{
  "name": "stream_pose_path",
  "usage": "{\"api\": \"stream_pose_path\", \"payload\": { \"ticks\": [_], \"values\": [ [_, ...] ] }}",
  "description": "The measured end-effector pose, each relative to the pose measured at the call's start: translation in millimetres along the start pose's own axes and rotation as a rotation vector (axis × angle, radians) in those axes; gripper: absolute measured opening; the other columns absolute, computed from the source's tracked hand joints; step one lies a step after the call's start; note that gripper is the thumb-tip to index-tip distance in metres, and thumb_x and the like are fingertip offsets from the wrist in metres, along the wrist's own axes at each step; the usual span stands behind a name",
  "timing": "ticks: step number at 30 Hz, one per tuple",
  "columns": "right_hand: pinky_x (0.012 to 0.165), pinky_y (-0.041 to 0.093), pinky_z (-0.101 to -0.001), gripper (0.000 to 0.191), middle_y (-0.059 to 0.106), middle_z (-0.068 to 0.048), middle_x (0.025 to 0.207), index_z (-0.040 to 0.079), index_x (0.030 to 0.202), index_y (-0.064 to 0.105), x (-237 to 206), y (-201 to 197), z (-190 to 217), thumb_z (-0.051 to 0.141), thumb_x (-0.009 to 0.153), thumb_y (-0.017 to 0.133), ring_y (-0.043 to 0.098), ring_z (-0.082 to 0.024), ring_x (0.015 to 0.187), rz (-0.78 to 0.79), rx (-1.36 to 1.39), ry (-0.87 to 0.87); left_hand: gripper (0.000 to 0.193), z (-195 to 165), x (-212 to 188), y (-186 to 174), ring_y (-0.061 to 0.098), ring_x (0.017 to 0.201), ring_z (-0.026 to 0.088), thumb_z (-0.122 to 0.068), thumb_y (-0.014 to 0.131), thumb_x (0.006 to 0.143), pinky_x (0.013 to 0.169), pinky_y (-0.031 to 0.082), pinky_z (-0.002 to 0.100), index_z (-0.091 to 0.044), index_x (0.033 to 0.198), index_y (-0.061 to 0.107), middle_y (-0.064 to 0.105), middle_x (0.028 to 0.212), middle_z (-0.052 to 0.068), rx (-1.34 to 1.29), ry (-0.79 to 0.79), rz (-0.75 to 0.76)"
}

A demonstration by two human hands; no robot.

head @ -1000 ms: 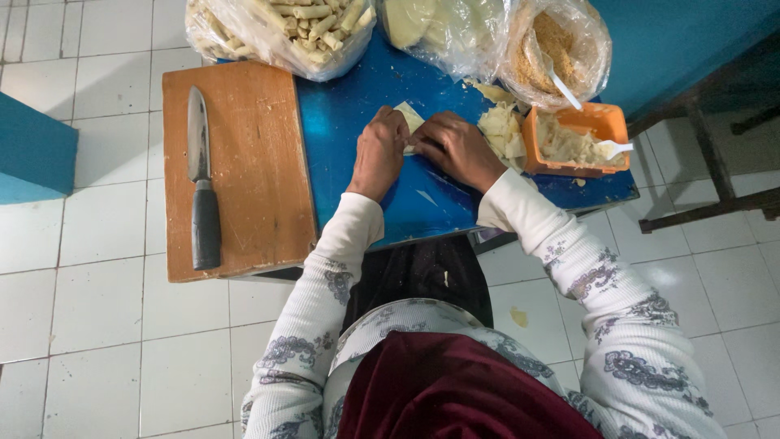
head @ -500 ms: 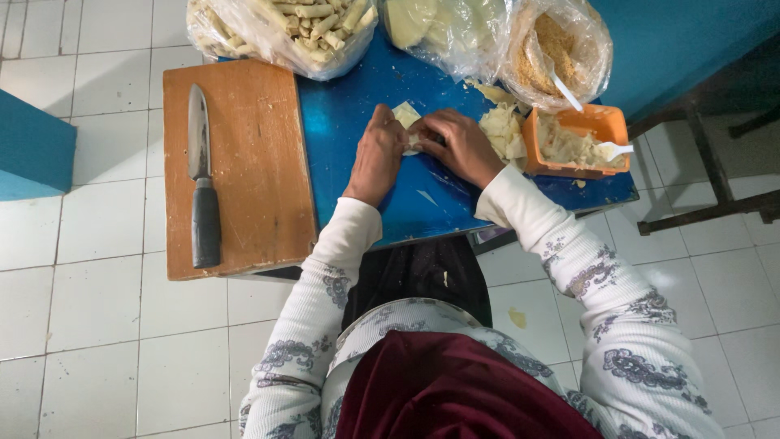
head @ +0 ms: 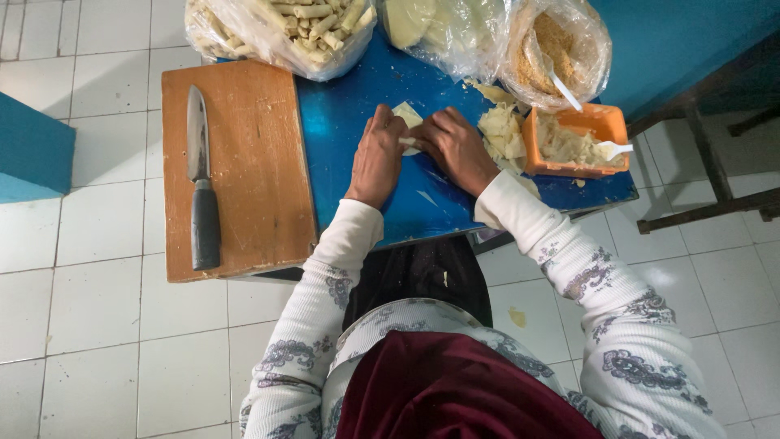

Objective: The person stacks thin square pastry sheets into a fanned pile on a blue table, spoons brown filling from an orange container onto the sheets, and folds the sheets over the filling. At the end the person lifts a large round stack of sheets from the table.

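Lying crosswise between both hands, the wrapper [head: 409, 116] is pinched by left fingers [head: 388, 130] and right fingers [head: 429, 134].

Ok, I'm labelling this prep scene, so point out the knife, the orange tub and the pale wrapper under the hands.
knife [head: 205, 236], head view, on its dark handle.
orange tub [head: 532, 150], head view, on its left wall.
pale wrapper [head: 409, 114], head view, on the corner showing between the hands.

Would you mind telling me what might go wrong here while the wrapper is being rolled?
The thin wrapper pressed between the left hand and right hand might tear. The orange tub sits near the blue table's edge; an elbow nudge could tip it off.
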State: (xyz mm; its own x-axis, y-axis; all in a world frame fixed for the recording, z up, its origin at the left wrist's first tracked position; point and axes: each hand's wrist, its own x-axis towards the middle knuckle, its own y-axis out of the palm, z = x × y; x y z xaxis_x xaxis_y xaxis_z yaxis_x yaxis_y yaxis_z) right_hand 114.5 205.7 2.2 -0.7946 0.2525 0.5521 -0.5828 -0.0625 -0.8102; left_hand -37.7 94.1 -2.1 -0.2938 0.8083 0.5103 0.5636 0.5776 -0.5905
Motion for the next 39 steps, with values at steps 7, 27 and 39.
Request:
{"api": "stream_pose_path", "payload": {
  "ticks": [7, 27, 39],
  "values": [
    [0.089, 0.046, -0.0411, 0.012, 0.067, -0.003, 0.104, 0.010, 0.106, 0.072, -2.3, -0.6, 2.6, 0.014, 0.095, 0.071, 0.060, -0.025, 0.103, 0.013, -0.205, -0.062, 0.023, -0.9, -1.7, 4.3, 0.061, 0.106, 0.040, 0.008, 0.073, 0.081, 0.087, 0.052, 0.047, 0.003, 0.100, 0.062, 0.053, 0.112, 0.018, 0.007, -0.018, -0.055],
    [0.100, 0.045, -0.0429, 0.059, 0.059, -0.010, 0.130, 0.011, 0.142, 0.067, 22.4, 9.4, -24.8, -0.011, 0.087, 0.061, 0.053, -0.031, 0.115, 0.050, -0.074, 0.022, 0.041, -9.7, -45.7, -3.3, 0.054, 0.127, 0.036, -0.005, 0.065, 0.091, 0.103, 0.047, 0.044, 0.003, 0.131, 0.060, 0.055, 0.141, 0.019, 0.203, 0.108, 0.040],
    [0.082, 0.054, -0.0392, 0.016, 0.074, -0.007, 0.104, 0.011, 0.110, 0.074, 33.9, -0.1, -21.7, 0.007, 0.094, 0.074, 0.069, -0.028, 0.094, 0.071, 0.096, 0.025, 0.033, -12.9, -44.8, -3.8, 0.057, 0.122, 0.034, -0.005, 0.063, 0.096, 0.098, 0.050, 0.042, 0.002, 0.128, 0.062, 0.059, 0.137, 0.018, 0.223, 0.088, 0.025]
  ]
}}
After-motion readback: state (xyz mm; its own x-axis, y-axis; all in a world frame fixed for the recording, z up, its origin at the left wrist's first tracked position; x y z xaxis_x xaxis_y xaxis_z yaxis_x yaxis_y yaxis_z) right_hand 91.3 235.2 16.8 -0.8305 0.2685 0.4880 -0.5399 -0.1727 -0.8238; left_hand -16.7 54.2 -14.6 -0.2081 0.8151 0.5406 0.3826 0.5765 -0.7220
